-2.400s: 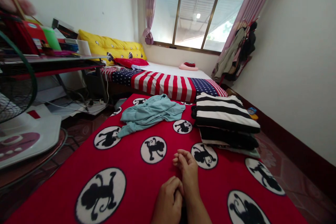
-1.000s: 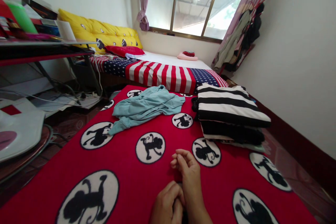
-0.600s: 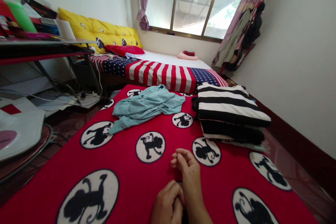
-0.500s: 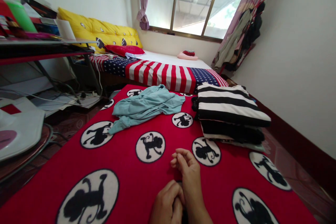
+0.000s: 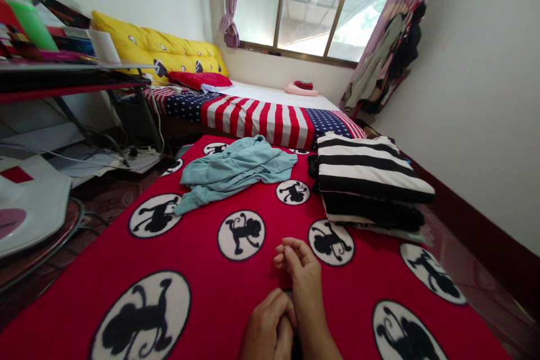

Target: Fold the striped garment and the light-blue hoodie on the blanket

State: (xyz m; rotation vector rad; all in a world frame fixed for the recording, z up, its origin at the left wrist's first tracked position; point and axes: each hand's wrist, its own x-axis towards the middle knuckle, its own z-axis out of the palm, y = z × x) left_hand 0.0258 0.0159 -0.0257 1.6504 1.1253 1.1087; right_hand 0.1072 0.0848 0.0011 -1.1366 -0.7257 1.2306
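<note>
My right hand is over the red blanket, fingers loosely curled and thumb against the index finger. Nothing shows in it. Just below and to its left, my left hand is closed beside the right wrist. A little dark material shows between the two, but what the left hand holds, if anything, is hidden. Farther off, a crumpled light-blue garment lies on the blanket, touched by neither hand. To the right sits a stack of folded clothes, with a black-and-white striped one on top.
Beyond the blanket stands a bed with a stars-and-stripes cover, a red pillow and a yellow cushion. A cluttered desk and a round stool are on the left. Clothes hang by the window at right.
</note>
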